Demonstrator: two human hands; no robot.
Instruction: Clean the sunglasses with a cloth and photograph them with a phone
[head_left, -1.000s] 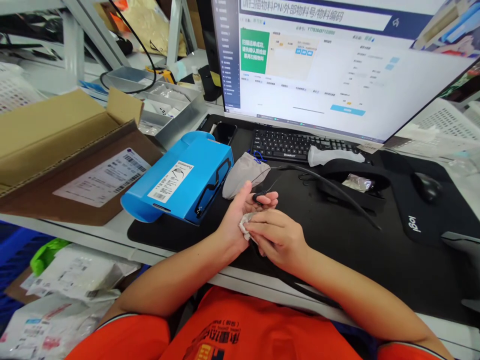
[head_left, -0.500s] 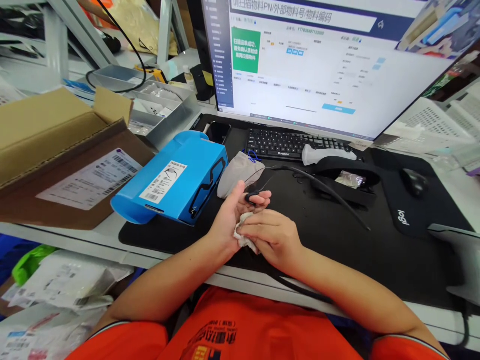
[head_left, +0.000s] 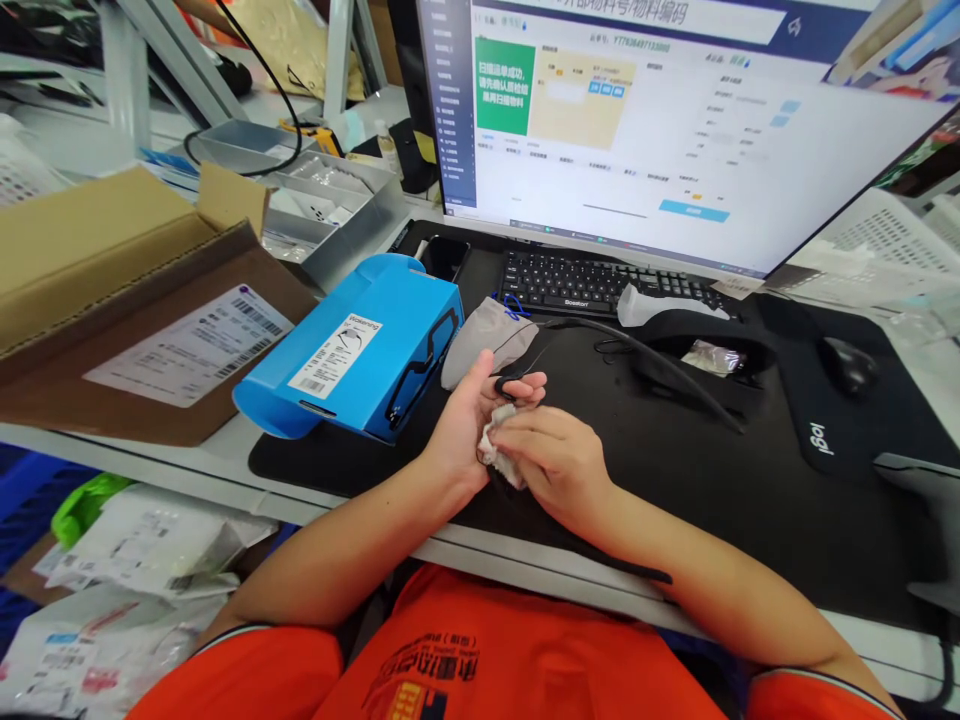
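Over the black desk mat, my left hand is closed round a small black part at the end of a thin black band that arcs away to the right. My right hand lies against the left palm and pinches a crumpled white wipe onto that part. A grey cloth pouch lies just beyond my hands. A blue product box with a white label sits to their left.
A large monitor and black keyboard stand behind. An open cardboard box is at left, a grey parts tray beyond it. A mouse sits at right, plastic bags below the desk edge.
Both hands stay pressed together with the wipe; the right hand's fingers shift slightly over the left palm. The camera view has moved a little.
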